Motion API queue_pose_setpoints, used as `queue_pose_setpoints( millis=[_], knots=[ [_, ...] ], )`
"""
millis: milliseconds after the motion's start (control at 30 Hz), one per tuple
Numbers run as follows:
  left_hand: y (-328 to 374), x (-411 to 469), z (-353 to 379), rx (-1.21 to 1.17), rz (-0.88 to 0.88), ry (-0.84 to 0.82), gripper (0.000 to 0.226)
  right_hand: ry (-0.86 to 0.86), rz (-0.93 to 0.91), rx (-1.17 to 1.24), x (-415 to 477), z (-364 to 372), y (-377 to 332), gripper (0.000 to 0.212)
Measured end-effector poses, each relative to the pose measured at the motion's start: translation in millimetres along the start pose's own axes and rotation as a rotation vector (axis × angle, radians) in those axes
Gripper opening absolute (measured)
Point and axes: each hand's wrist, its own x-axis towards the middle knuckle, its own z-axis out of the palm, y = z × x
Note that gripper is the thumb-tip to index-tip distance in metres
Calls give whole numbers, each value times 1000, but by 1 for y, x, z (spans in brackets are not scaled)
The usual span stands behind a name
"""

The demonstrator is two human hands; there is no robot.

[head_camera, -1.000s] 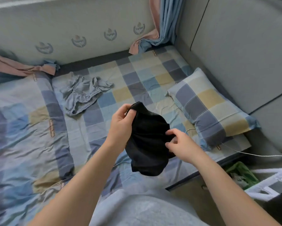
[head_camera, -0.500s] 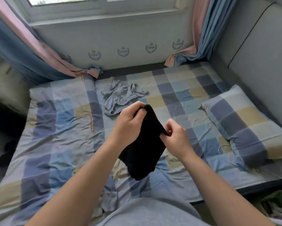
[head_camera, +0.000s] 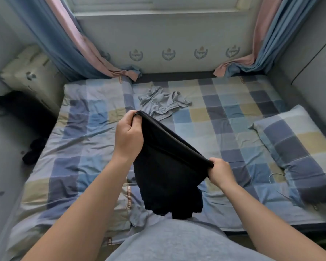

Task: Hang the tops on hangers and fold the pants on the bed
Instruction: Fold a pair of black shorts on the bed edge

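Pants (head_camera: 164, 172), black, hang above the near half of the bed (head_camera: 233, 129), stretched by the waistband between your hands. Their lower edge bunches near your shirt, so the legs are hard to make out. Your left hand (head_camera: 129, 136), raised and farther out, curls its fingers over one waistband end. Your right hand (head_camera: 221, 172), lower and nearer, pinches the other end in a tight fist. A grey garment (head_camera: 164, 103) lies crumpled beyond; you cannot tell its kind.
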Motion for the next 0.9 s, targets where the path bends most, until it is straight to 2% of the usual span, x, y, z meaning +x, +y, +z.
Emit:
queue_pose_setpoints(
  millis=[133, 233, 300, 367, 433, 533, 633, 700, 800, 900],
  knots=[
    [-24, 0, -3, 91, -189, 2, 32, -2, -18, 104, -4, -21, -3, 18],
    [-38, -4, 1, 176, -303, -25, 34, -112, 2, 279, -8, -34, -13, 19],
    [-43, -9, 6, 175, -339, -60, 35, -167, 48, 400, -13, -42, -22, 17],
    [-42, -17, 13, 110, -384, -122, 26, -214, 85, 559, -18, -48, -32, 18],
    [-34, -26, 20, 39, -377, -195, 16, -254, 98, 686, -23, -55, -41, 17],
    [-20, -38, 28, 2, -257, -314, 3, -275, 99, 838, -31, -67, -53, 17],
    [-11, -54, 33, -45, -204, -527, 5, -284, 98, 1022, -39, -79, -62, 15],
    [-11, -66, 38, 8, -209, -682, 29, -295, 83, 1116, -45, -88, -69, 12],
    [-14, -79, 50, 131, -170, -726, 73, -319, 23, 1208, -56, -101, -80, 13],
    [-15, -83, 63, 90, -197, -740, 82, -349, -52, 1292, -64, -112, -91, 13]
  ],
)
